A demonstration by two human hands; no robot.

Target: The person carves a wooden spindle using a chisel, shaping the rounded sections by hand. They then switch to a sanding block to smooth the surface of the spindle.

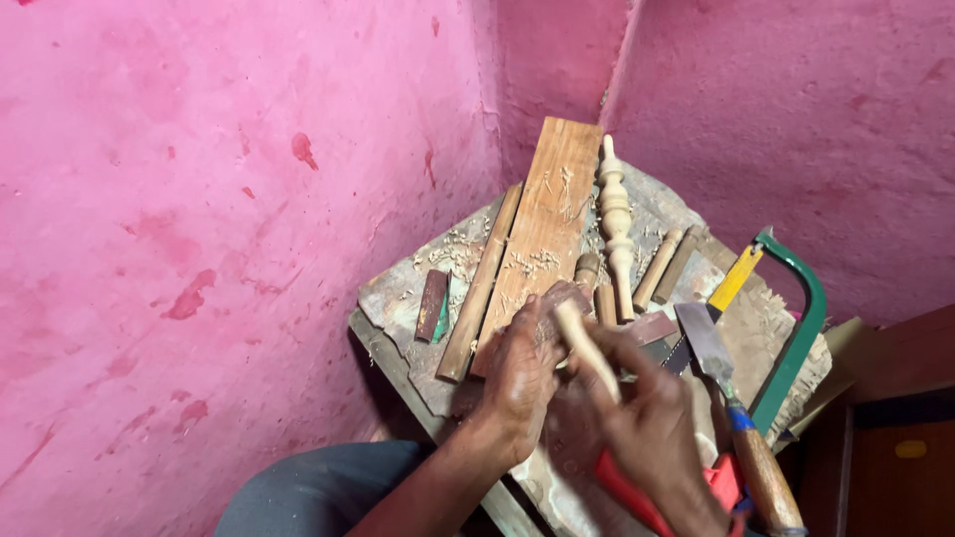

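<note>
Head view, nearest: right hand [652, 433], fingers curled tight around a slim pale wooden rod [587, 348]; a red-handled tool [637, 497] shows below the palm, though whether that hand grips it I cannot tell.
Rod axis: runs from the right hand up and leftward, its rounded free end beside the left hand.
Left hand [519, 383]: pressed down with bent fingers on a small reddish-brown wood block [557, 298]; it looks clamped on it, and it lies nearer the block than the right hand does.
Just right of the hands: flat steel chisel with a brown wooden handle and blue collar [731, 408], blade pointing away.
Farther right: green-framed hacksaw [796, 338] with a yellow strip near its top.
Surface [398, 298]: worn, chipped wooden slab, strewn with shavings.
Mid surface: long brown plank [547, 224], a narrow wooden batten [482, 288] alongside it, a pale turned wooden spindle [615, 224], short dowels [662, 267].
Room: rough pink walls [199, 199] meeting in a corner behind the surface.
</note>
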